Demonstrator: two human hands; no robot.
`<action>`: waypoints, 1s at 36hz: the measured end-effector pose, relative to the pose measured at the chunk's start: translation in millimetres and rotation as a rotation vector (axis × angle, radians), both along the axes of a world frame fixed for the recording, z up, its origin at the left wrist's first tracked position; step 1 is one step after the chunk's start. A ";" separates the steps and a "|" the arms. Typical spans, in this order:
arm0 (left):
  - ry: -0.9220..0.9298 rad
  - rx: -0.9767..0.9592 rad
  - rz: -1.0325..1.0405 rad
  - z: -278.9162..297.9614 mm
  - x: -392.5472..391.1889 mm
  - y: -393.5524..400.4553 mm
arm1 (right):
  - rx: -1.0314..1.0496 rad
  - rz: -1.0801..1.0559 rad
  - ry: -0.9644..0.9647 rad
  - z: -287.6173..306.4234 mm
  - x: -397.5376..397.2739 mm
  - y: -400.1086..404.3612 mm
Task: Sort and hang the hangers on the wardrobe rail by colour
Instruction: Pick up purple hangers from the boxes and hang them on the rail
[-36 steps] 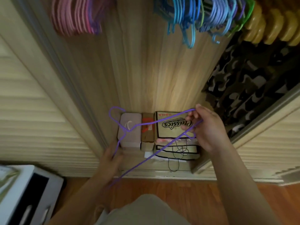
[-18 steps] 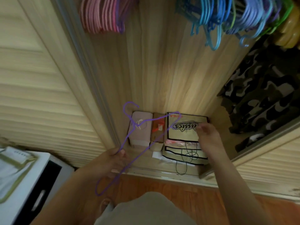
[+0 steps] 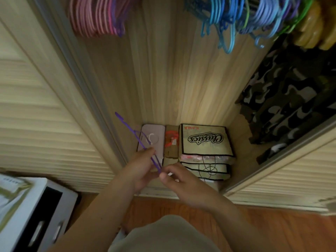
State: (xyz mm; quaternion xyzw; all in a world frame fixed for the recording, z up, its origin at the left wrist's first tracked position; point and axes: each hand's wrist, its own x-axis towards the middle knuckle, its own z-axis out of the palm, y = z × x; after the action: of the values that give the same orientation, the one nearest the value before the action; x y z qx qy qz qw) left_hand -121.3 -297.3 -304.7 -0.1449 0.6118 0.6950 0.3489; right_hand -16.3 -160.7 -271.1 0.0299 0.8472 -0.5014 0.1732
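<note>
Thin purple wire hanger [image 3: 140, 142] gripped in left hand [image 3: 141, 167], right hand [image 3: 181, 180] pinching its lower end.
Risks snagging or slipping from fingertips when lifted toward the pink plastic hangers [image 3: 98, 17] above.

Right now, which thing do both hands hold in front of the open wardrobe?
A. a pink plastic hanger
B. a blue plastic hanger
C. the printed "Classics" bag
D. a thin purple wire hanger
D: the left hand and the right hand both grip the thin purple wire hanger, seen nearly edge-on.
</note>
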 end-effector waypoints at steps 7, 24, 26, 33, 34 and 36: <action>0.017 0.007 -0.054 21.7 -0.7 28.5 | 0.033 -0.098 0.108 0.6 -8.7 3.1; 1.785 -0.675 0.427 268.0 -60.6 -58.4 | -0.173 -0.571 0.579 119.0 -89.8 12.4; 1.940 -0.811 0.577 295.2 -68.4 -64.5 | -0.161 -0.573 0.683 142.3 -106.9 8.7; 1.935 -0.997 0.824 365.9 -104.8 -76.3 | -0.126 -0.565 0.918 203.0 -155.7 0.9; 1.914 -1.013 0.827 371.4 -112.4 -79.8 | -0.111 -0.563 0.926 209.0 -163.2 -1.1; 1.882 -1.048 0.820 374.9 -125.8 -86.0 | -0.090 -0.574 0.920 218.5 -179.2 -4.4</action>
State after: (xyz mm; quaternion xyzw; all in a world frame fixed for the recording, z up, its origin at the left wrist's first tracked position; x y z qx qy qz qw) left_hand -247.1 -383.2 70.3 0.1157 0.7506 0.2496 -0.6008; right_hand -195.5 -165.1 -52.6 0.0301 0.7709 -0.5257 -0.3583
